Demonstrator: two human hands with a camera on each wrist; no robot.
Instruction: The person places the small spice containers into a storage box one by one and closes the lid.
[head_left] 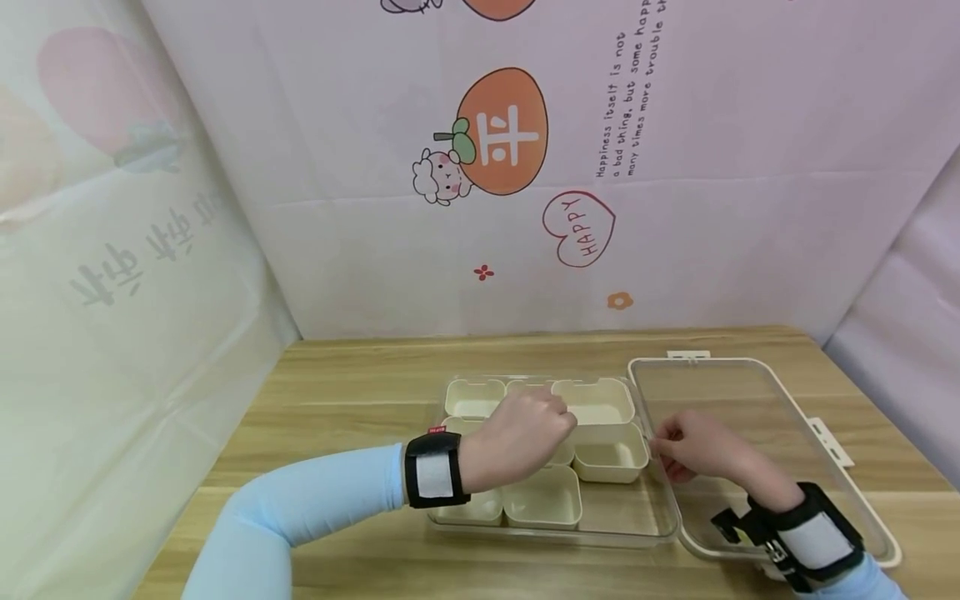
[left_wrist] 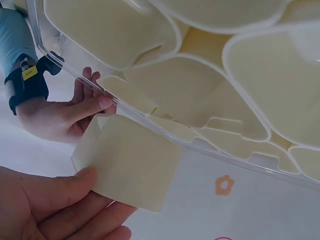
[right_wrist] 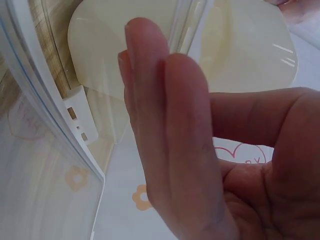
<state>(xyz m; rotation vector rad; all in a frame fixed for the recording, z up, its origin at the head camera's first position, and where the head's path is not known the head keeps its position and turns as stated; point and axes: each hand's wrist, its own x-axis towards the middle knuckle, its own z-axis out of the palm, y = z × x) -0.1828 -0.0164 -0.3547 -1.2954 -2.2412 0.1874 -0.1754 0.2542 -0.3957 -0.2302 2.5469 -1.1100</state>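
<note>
My left hand [head_left: 521, 433] reaches over a clear box [head_left: 517, 536] and pinches a cream bin [left_wrist: 132, 162] between thumb and fingers. In the left wrist view this bin hangs tilted near the box's far right corner. My right hand [head_left: 697, 450] is at the box's right wall, its thumb and fingers about the rim; the left wrist view shows it close to the held bin. In the right wrist view the right fingers [right_wrist: 187, 100] look straight and together, hiding the thumb tip. Several cream bins [head_left: 543, 500] stand in the box, some partly covered by my left hand.
To the right of the box lies a clear lid [head_left: 772, 417] with a pale rim and white clips [head_left: 831, 442], partly under my right arm. A wood-grain table [head_left: 352, 392] carries everything. White printed sheets [head_left: 360, 233] hang behind and at the sides.
</note>
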